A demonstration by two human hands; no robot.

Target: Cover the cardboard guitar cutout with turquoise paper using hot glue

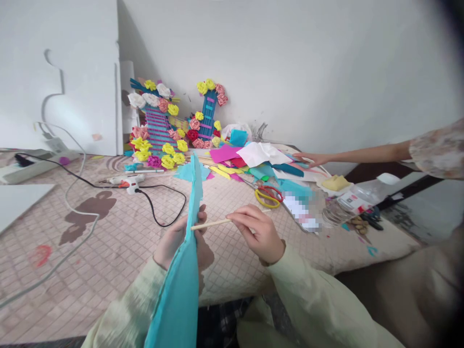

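Observation:
My left hand (174,240) grips a long turquoise paper-covered board (178,295) by its narrow upper part, holding it on edge. The board widens toward me and runs off the bottom of the view. Between the fingertips of my right hand (261,233) is a thin wooden stick (212,224), pinched at one end. Its other end touches the side of the board near my left thumb. Part of my left hand is hidden behind the board.
Behind stand panels decorated with paper flowers (159,128). Coloured paper sheets (263,153), scissors (268,195), a phone (300,212) and a plastic bottle (362,198) lie to the right. A glue gun (131,182) with a black cord is at left. Another person's hand (313,159) reaches the papers.

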